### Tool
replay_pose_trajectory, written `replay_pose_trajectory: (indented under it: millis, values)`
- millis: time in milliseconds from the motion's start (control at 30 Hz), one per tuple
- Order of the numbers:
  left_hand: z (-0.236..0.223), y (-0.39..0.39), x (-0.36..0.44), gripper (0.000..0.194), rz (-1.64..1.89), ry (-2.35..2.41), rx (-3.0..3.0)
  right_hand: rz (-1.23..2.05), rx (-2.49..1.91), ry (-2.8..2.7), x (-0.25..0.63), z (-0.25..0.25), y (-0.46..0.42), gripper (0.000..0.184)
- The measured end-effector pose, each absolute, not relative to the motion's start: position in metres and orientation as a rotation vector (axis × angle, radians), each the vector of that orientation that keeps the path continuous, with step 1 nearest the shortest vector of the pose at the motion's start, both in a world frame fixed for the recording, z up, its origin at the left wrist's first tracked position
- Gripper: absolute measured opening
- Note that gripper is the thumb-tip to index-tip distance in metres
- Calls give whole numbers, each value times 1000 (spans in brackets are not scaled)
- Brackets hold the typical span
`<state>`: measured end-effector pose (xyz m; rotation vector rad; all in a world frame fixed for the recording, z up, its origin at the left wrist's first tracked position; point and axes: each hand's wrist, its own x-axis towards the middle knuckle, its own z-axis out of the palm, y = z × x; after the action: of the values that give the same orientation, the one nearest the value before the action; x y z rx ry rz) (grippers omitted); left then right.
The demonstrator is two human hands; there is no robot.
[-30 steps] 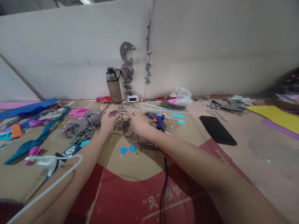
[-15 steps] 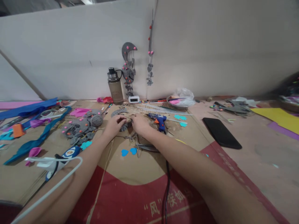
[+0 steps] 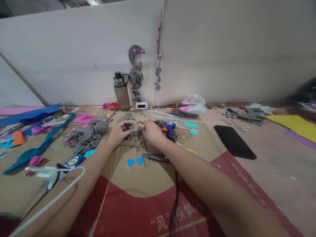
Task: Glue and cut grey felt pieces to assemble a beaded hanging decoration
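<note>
My left hand (image 3: pixel 119 133) is curled at the middle of the cardboard, thumb and forefinger around a small grey felt piece (image 3: pixel 132 127). More grey felt cutouts (image 3: pixel 133 135) lie just below those fingertips. Opposite it, my right hand (image 3: pixel 151 132) is closed, its fingertips pinching a small grey bit that is mostly hidden. Grey string (image 3: pixel 134 146) trails on the cardboard below the hands. A grey felt crescent (image 3: pixel 125 118) lies beyond my left hand. Scissors (image 3: pixel 156 157) rest under my right forearm, and a blue glue gun (image 3: pixel 170 129) lies right of that hand.
Two blue hearts (image 3: pixel 130 162) lie nearer me. Left are a grey felt pile (image 3: pixel 85 133) and a blue-white device (image 3: pixel 71 163); right, a black phone (image 3: pixel 234 141). A bottle (image 3: pixel 121 93) stands by the wall, where a felt moon hanging (image 3: pixel 135 54) hangs. A cable (image 3: pixel 176 197) runs toward me.
My hands have moved slightly apart, the left one a little left and the right one a little right. More of the grey felt between them shows. The view has shifted slightly.
</note>
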<state>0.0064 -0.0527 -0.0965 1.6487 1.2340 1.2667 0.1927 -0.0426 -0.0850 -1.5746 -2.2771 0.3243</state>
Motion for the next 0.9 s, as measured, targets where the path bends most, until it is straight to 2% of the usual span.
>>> replay_pose_trajectory:
  millis: [300, 567, 767, 900]
  values:
    - [-93, -54, 11, 22, 1375, 1261, 1505, 301, -1544, -2290, 193, -89, -42, 33]
    - [-92, -54, 8, 38, 1385, 1260, 1455, 231, -1516, -2332, 194, -91, -42, 25]
    - [-91, -55, 12, 38, 1387, 1198, 1458, 232, -1558, -2379, 192, -89, -43, 26]
    - [-94, -54, 12, 48, 1368, 1175, 1408, 215, -1562, -2336, 191, -87, -48, 29]
